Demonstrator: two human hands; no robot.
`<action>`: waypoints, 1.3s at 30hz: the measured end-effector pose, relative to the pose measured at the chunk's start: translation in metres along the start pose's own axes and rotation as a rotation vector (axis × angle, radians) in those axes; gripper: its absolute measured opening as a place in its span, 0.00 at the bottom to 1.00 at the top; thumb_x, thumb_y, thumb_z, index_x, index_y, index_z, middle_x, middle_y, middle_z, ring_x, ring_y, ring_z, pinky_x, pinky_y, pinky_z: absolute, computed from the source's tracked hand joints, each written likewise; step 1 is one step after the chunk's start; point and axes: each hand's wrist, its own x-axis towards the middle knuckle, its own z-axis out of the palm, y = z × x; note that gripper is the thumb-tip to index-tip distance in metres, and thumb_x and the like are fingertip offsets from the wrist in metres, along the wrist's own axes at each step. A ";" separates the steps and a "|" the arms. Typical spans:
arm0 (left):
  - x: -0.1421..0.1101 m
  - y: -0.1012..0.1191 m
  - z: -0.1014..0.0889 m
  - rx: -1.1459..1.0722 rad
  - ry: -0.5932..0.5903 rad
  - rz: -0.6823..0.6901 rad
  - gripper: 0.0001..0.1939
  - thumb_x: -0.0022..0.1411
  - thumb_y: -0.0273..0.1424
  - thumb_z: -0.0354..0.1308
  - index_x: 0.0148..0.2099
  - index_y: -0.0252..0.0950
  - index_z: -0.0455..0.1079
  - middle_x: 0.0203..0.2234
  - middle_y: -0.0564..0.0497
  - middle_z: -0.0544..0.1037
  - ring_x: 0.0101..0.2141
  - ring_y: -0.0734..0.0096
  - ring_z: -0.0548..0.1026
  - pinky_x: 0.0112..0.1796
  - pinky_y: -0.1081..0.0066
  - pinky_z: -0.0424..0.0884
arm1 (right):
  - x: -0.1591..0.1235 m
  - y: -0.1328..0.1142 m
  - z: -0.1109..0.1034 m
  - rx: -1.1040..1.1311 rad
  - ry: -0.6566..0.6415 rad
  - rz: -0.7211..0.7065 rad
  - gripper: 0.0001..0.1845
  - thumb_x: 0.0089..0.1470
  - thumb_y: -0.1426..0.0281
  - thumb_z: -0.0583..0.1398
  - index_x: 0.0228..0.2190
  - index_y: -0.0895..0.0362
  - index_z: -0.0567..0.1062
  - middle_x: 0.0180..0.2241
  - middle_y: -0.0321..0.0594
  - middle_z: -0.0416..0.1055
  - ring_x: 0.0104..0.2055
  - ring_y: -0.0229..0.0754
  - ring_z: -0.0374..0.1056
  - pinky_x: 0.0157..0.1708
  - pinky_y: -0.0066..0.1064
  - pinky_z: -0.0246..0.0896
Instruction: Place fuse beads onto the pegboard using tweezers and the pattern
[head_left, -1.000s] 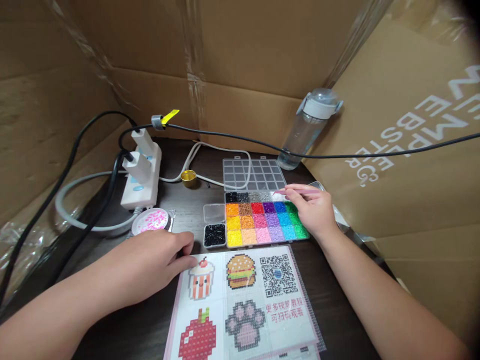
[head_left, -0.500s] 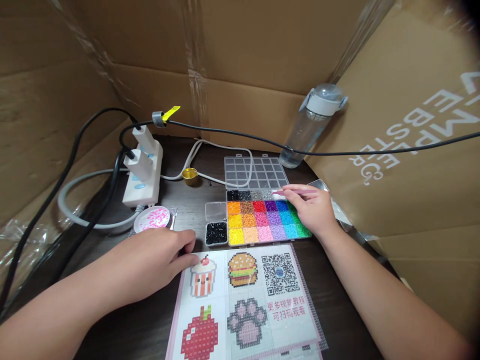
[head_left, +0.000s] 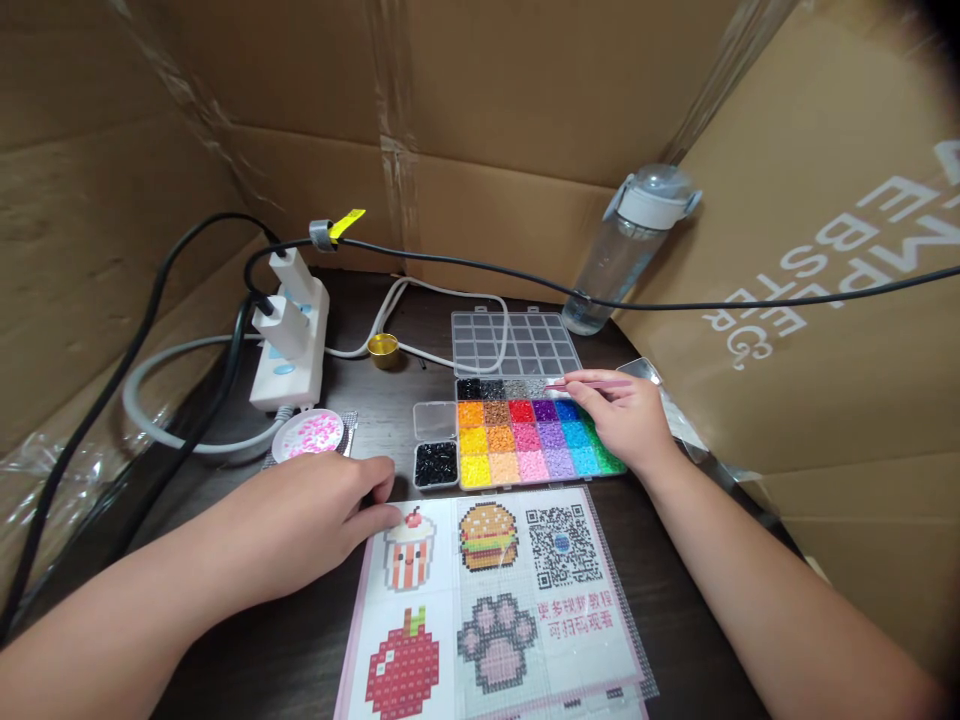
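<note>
My right hand pinches pink tweezers, their tip over the top row of a compartment box of coloured beads. The box's clear lid lies open behind it. My left hand rests on the dark table with curled fingers, its fingertips on the top left corner of a pattern sheet that shows a cupcake, a burger, an apple and a paw. A small case of black beads sits just beyond the left fingertips.
A round dish of pink beads stands left of the bead box. Behind it lie a white power strip with plugs, a gold cap and cables. A water bottle stands at the back right. Cardboard walls enclose the table.
The view has shifted slightly. My right hand with the tweezers has edged a little leftward over the top row of beads. The left hand stays on the sheet's corner.
</note>
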 end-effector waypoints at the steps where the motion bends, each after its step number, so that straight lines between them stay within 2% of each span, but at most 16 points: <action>1: 0.000 0.000 0.000 -0.005 0.001 -0.002 0.16 0.61 0.46 0.49 0.30 0.40 0.67 0.24 0.48 0.75 0.23 0.67 0.70 0.24 0.68 0.54 | 0.000 0.000 0.000 0.000 -0.003 0.002 0.09 0.53 0.63 0.63 0.31 0.54 0.82 0.35 0.42 0.81 0.40 0.45 0.77 0.48 0.42 0.71; 7: -0.001 0.001 0.000 -0.012 0.004 -0.014 0.15 0.60 0.46 0.50 0.30 0.41 0.67 0.23 0.48 0.74 0.24 0.67 0.70 0.25 0.68 0.54 | 0.000 0.000 0.001 0.005 0.015 0.049 0.09 0.52 0.63 0.64 0.32 0.54 0.82 0.35 0.43 0.81 0.40 0.46 0.77 0.48 0.43 0.71; 21: 0.000 0.002 -0.001 0.022 -0.041 -0.013 0.16 0.62 0.47 0.49 0.32 0.41 0.67 0.24 0.48 0.75 0.25 0.67 0.69 0.25 0.68 0.53 | 0.000 -0.001 0.001 0.017 0.029 0.045 0.07 0.52 0.65 0.65 0.31 0.55 0.82 0.34 0.43 0.81 0.40 0.46 0.78 0.48 0.42 0.72; 27: 0.001 0.000 0.006 0.023 0.053 -0.005 0.17 0.61 0.47 0.50 0.31 0.40 0.67 0.22 0.49 0.73 0.23 0.69 0.68 0.25 0.68 0.53 | 0.000 -0.002 0.001 0.034 0.040 0.022 0.07 0.52 0.66 0.64 0.30 0.55 0.82 0.34 0.42 0.81 0.38 0.45 0.78 0.45 0.41 0.74; 33: 0.002 -0.004 0.004 0.005 -0.021 0.020 0.18 0.61 0.49 0.49 0.32 0.41 0.67 0.24 0.49 0.74 0.25 0.67 0.69 0.25 0.68 0.54 | -0.003 -0.008 0.000 -0.003 0.176 -0.017 0.06 0.52 0.66 0.65 0.30 0.56 0.81 0.33 0.42 0.81 0.39 0.45 0.78 0.45 0.41 0.74; 39: 0.002 -0.004 0.002 -0.021 0.001 0.029 0.17 0.60 0.49 0.51 0.31 0.41 0.68 0.23 0.50 0.74 0.23 0.69 0.69 0.25 0.68 0.53 | -0.010 -0.021 -0.005 0.088 0.297 -0.080 0.07 0.54 0.64 0.64 0.33 0.55 0.79 0.35 0.42 0.81 0.39 0.46 0.78 0.42 0.41 0.75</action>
